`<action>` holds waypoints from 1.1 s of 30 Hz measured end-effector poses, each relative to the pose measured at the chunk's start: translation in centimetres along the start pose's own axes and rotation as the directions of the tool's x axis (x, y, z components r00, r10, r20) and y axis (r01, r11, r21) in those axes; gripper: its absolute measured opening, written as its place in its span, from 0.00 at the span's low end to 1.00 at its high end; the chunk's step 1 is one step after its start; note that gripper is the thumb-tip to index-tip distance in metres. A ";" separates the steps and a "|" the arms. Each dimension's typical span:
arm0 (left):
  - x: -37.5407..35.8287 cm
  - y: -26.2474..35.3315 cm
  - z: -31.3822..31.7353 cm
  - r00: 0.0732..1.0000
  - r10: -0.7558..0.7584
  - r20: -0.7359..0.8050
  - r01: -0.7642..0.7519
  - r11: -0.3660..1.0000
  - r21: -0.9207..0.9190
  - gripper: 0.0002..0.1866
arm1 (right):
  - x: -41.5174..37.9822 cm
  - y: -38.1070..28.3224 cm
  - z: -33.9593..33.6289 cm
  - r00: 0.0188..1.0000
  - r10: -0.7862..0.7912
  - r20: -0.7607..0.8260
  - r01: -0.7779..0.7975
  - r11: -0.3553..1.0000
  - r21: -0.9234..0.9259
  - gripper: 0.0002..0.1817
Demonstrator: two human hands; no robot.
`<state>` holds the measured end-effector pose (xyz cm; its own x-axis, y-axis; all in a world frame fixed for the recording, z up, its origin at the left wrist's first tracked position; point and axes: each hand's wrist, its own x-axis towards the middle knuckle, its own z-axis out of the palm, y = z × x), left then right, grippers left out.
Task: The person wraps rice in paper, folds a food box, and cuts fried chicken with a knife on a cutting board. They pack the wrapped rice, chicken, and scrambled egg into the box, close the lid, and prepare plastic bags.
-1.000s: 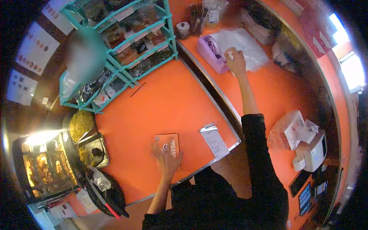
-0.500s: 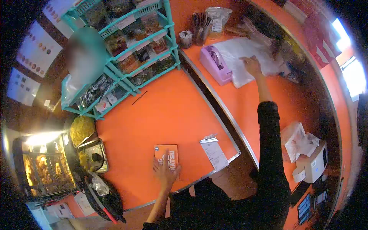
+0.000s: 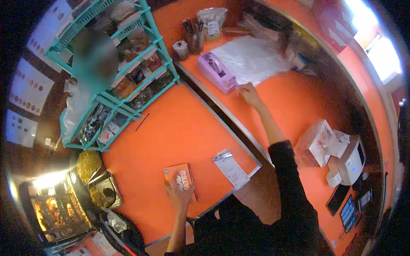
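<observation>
My left hand (image 3: 180, 195) grips a small orange box (image 3: 183, 174) with white lettering, thumb on its right side and fingers on its left. The box lies on the orange counter (image 3: 141, 179). My right hand (image 3: 251, 94) is closed in a pinch at the cutter end of a purple tape dispenser (image 3: 217, 72), on the end of the tape; the clear strip itself is hard to see. Behind that hand a stack of clear plastic bags (image 3: 252, 57) lies flat beside the dispenser. A paper receipt (image 3: 232, 171) under a clip sits right of the box.
A teal rack (image 3: 143, 72) with packed goods stands at the back left. A gap with metal edging (image 3: 213, 113) splits the counters. A lit food warmer (image 3: 60, 209) and a metal tray (image 3: 112, 187) are at left; a white printer (image 3: 348, 162) and a plastic bag (image 3: 316, 143) at right.
My right hand has come from over the plastic bags to the dispenser's cutter end and closed. My left hand has tightened around the box, which is slightly turned. The view has shifted.
</observation>
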<state>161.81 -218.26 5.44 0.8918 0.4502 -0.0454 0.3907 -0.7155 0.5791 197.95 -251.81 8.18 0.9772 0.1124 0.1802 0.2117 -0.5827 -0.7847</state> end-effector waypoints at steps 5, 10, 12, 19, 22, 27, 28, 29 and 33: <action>4.3 0.2 3.3 0.949 0.299 -0.098 -0.310 0.941 -0.134 0.50 | -1.4 0.3 1.5 0.982 -0.089 -0.169 -0.046 0.750 -0.660 0.12; 5.2 11.3 -1.0 0.975 0.203 -0.088 -0.199 0.978 0.055 0.49 | -11.5 -9.6 3.0 0.953 -0.038 0.302 -0.092 0.910 0.404 0.04; 4.7 13.0 -1.2 0.971 0.218 -0.097 -0.217 0.976 0.029 0.48 | -15.7 -12.1 5.4 0.897 -0.415 0.150 0.383 0.901 0.202 0.14; 5.3 10.5 0.1 0.875 0.483 -0.031 -0.447 0.782 -0.434 0.49 | -20.6 -14.2 5.6 0.917 0.208 0.341 -0.243 0.968 0.062 0.31; 4.9 8.8 -0.7 0.893 0.428 0.139 -0.176 0.615 -0.769 0.47 | -20.3 -9.0 6.7 0.964 -0.094 0.249 0.012 0.949 0.314 0.36; 7.1 1.1 -0.5 0.913 0.356 0.200 -0.221 0.844 -0.489 0.43 | -3.9 -0.1 -5.7 0.804 -0.485 -0.346 0.367 0.861 -0.353 0.21; 7.2 -1.8 0.4 0.914 0.361 0.186 -0.313 0.918 -0.241 0.42 | 1.0 3.6 -7.3 0.801 -0.305 -0.516 -0.123 0.759 -0.640 0.21; 6.9 -4.5 1.3 0.907 0.406 0.114 -0.416 0.906 0.082 0.39 | 4.3 4.4 -10.1 0.794 -0.184 -0.580 -0.306 0.702 -0.642 0.21; 8.1 9.1 1.0 0.872 0.467 -0.146 -0.469 0.883 0.026 0.29 | 9.1 10.1 -16.6 0.974 0.105 -0.202 -0.172 0.920 -0.351 0.19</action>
<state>172.83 -221.63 9.55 0.9270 0.1363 0.3495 -0.0669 -0.8567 0.5114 208.71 -270.05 11.75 0.9704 -0.1140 0.2130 0.0211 -0.8384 -0.5447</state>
